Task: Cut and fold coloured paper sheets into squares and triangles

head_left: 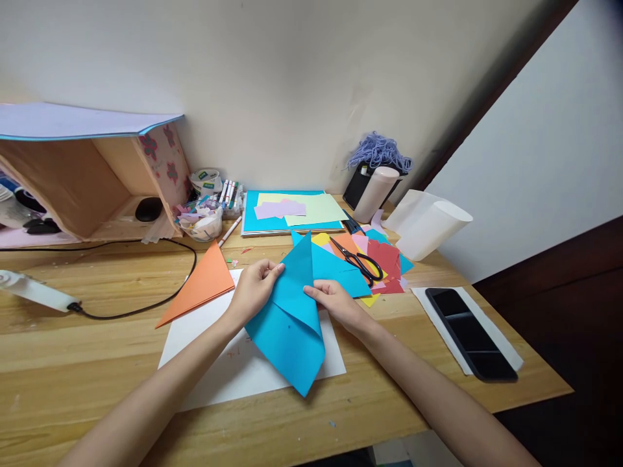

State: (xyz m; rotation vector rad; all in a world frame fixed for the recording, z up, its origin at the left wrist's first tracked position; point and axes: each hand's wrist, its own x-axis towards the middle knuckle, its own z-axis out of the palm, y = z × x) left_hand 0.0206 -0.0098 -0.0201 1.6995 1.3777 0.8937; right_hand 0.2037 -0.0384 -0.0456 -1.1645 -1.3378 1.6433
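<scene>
Pinched by the left edge in the left hand [256,284] and by the right side in the right hand [335,301], both closed down with thumb on top: blue paper [294,308], held over a white sheet [238,373] on the wooden surface [63,383]. Seems partway through folding: already turned over in one broad flap, apparently not yet pressed flat, to judge by the bowed lower part. Looks smooth and plain, with a peak at the top, a slanting flap edge across the middle, a pointed bottom and a small dark speck below the flap. Left of the hands, lying already folded: an orange triangle [202,285]. Beyond, to the right: scissors [361,263] on coloured scraps [387,254].
</scene>
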